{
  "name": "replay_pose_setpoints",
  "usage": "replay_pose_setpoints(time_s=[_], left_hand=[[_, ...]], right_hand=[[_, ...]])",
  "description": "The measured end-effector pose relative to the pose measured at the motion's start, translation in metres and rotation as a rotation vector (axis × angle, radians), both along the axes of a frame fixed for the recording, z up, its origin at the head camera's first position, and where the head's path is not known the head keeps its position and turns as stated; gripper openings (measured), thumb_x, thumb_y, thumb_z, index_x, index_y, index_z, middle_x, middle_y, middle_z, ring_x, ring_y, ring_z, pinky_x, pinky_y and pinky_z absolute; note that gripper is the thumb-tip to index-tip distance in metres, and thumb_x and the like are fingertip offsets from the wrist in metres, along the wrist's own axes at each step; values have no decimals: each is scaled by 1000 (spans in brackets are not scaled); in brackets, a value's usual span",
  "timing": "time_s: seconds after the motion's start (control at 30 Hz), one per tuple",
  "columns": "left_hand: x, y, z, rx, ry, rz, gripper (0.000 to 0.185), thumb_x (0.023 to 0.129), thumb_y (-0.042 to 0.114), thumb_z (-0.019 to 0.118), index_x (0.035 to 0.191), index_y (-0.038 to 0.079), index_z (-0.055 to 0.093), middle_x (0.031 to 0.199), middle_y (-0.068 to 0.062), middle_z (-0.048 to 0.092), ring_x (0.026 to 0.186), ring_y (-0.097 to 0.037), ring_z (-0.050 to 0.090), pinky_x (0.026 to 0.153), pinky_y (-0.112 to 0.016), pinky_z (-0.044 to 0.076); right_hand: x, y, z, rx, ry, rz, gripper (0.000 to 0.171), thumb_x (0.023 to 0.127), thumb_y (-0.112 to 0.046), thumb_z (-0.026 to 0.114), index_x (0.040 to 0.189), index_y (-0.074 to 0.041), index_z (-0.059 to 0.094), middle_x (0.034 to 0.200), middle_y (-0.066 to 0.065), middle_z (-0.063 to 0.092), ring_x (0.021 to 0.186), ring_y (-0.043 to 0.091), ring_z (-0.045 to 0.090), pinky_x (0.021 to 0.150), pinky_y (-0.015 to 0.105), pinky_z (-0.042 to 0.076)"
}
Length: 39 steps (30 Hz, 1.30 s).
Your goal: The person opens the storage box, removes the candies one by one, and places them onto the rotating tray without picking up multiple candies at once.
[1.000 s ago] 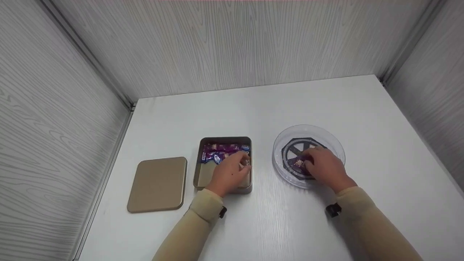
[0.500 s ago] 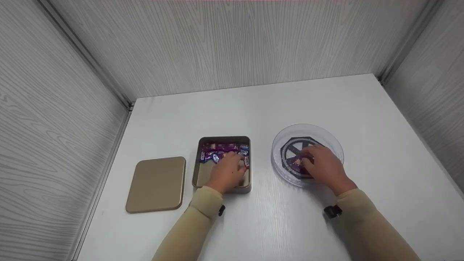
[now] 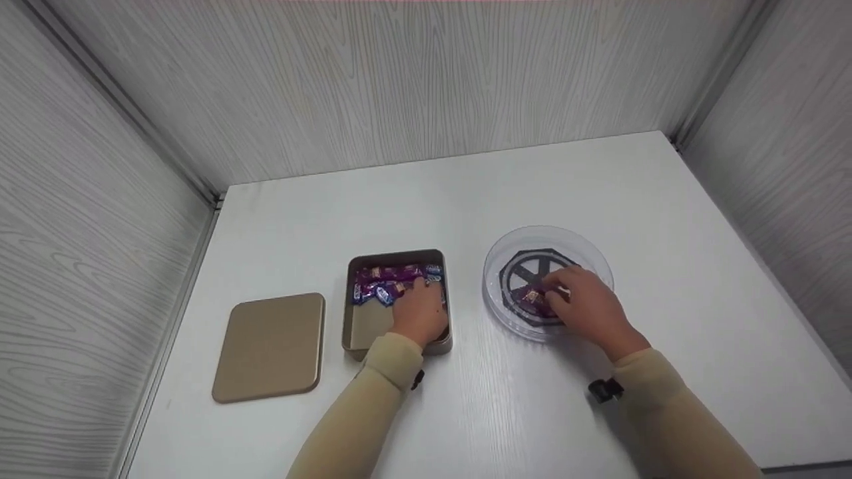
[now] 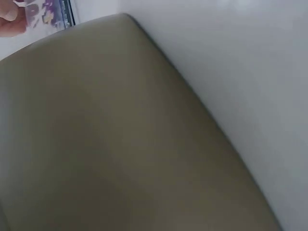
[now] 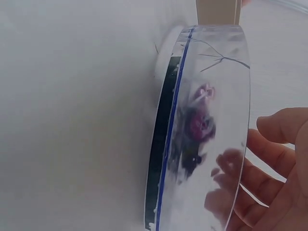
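Note:
In the head view my left hand [image 3: 419, 311] reaches into a bronze square tin [image 3: 347, 319], its fingertips down on a row of wrapped candies [image 3: 384, 295] in purple and blue. The hand covers the row's right end. Only a bit of that hand [image 4: 12, 19] shows at the left wrist view's corner. My right hand [image 3: 586, 303] reaches over the rim of a clear round dish [image 3: 496, 243], fingertips beside a purple wrapped candy [image 3: 531, 296]. Through the dish wall in the right wrist view, that candy [image 5: 199, 126] lies apart from the fingers; the thumb [image 5: 279, 126] stands away from them.
A matching bronze lid [image 3: 269, 347] lies flat to the left of the tin. Under the candy in the dish is a dark octagonal pattern [image 3: 512, 306] with pale segments. Wood-grain panels [image 3: 399, 80] border the white table [image 3: 346, 206] at the back and both sides.
My left hand has turned and slid from the right-end candy onto the row, fingers pressing down. My right hand stays over the dish. The head view has shifted, moving everything slightly left.

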<state>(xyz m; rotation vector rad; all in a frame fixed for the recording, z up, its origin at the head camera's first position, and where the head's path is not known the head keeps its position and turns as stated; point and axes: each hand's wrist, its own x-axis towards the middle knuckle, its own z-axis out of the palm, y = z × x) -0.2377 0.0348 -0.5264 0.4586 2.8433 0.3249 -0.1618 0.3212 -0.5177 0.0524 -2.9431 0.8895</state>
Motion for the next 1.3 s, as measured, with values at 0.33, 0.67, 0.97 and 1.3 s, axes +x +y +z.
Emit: replay_pose_setpoints(time_s=[0.33,0.67,0.97,1.3], left_hand=[[-4,12,-8,7,53,17,33,103,9,47,132,0,59,129,-26,56,100,-42,66,81,-54,55],[-4,6,-6,81,81,-27,15,99,4,51,106,2,64,107,-20,68,96,-40,68,77,-55,56],[0,-3,-1,130,51,-18,15,98,1,53,100,2,68,101,-17,71,94,-35,69,80,-51,56],[10,-20,16,230,17,30,6,99,15,60,93,16,63,90,2,62,83,-18,61,74,-40,52]], right_hand=[[4,0,-5,-16,-15,-10,26,97,-21,64,118,-7,70,120,12,65,112,33,59,92,54,47],[4,-2,-4,-41,5,16,25,96,-19,63,117,-6,71,121,11,65,116,33,57,98,53,45],[2,-16,0,-46,45,46,18,96,-18,67,110,-10,74,102,3,66,93,22,56,83,44,46],[2,-41,-2,-76,79,91,18,93,-15,64,108,-12,73,103,0,66,94,19,57,85,42,48]])
